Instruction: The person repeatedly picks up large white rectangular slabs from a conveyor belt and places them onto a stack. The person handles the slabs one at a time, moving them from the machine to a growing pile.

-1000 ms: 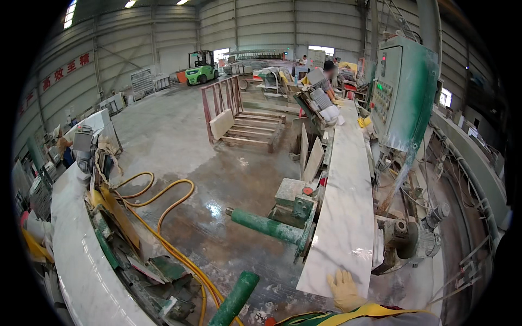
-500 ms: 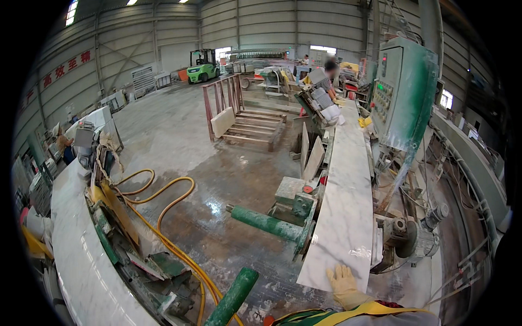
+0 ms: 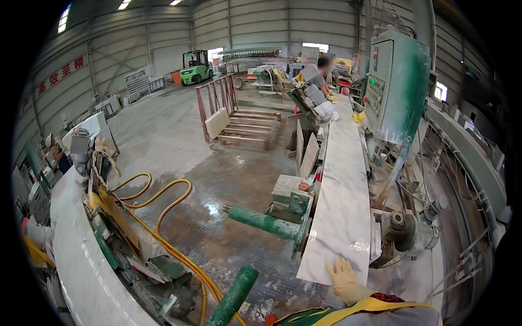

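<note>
A gloved hand rests on the near end of a long white stone slab.

The right hand, in a pale glove, lies flat with fingers spread a little on the near edge of the stone slab. It pinches nothing. The slab runs long from near to far, straight away from the hand, up toward the green machine box on the right. The left hand cannot be seen. Green rollers stick out to the left, and yellow hoses curl on the wet floor.
</note>
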The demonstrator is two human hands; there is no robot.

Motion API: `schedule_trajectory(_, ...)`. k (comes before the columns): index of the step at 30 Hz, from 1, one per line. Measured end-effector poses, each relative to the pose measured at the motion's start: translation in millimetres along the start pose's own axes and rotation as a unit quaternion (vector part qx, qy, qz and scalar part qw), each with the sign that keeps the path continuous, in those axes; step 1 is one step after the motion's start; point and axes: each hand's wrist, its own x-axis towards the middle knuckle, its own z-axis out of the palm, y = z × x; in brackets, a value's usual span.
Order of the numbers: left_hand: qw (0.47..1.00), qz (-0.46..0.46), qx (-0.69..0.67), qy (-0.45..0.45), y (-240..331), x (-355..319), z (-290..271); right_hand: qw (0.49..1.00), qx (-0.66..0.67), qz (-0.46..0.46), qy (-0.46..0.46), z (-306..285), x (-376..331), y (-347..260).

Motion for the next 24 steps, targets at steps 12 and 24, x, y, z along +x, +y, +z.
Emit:
schedule_trajectory(12, 0.988, -0.048, -0.049, -0.141, -0.6, -4.2, 0.0, 0.997, -0.02, 0.033, -0.069, -6.7, 11.3, 1.3)
schedule_trajectory(24, 0.988, -0.054, -0.026, -0.14, -24.1, -2.1, 98.8, 0.999, -0.024, 0.007, -0.04, -4.9, 17.0, 11.4)
